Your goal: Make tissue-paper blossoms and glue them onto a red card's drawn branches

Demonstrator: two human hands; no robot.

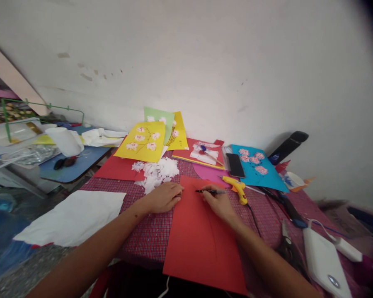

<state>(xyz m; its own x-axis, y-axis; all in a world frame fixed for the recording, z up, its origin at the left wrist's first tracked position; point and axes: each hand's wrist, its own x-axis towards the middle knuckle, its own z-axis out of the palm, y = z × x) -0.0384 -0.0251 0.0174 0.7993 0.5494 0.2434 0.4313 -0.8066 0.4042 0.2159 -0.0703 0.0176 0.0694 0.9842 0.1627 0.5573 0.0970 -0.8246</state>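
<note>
Looks like line-drawing in hand. Right hand (219, 203): fingers pinched around black pen (199, 191), tip at upper part of red sheet (194, 236), contact unclear. Sheet lies on counter (149, 234), overhanging near edge. Left hand (165, 197) by sheet's left edge, fingers loosely spread, gripping nothing. Next stroke likely needs steady paper.

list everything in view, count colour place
front sheet: 1, red, centre
pen: 1, black, over front sheet
flower pictures: 4, yellow, green, blue, back
scraps: many, white, middle
white sheet: 1, white, left
glue gun: 1, yellow, right
phone: 1, black, beyond glue gun
scissors: 1, dark-handled, right
box: 1, white, front right
bowl: 1, white, back right
rack: 1, green, far left
left hand: 1, bare, at front sheet's edge
right hand: 1, bare, holding pen
</note>
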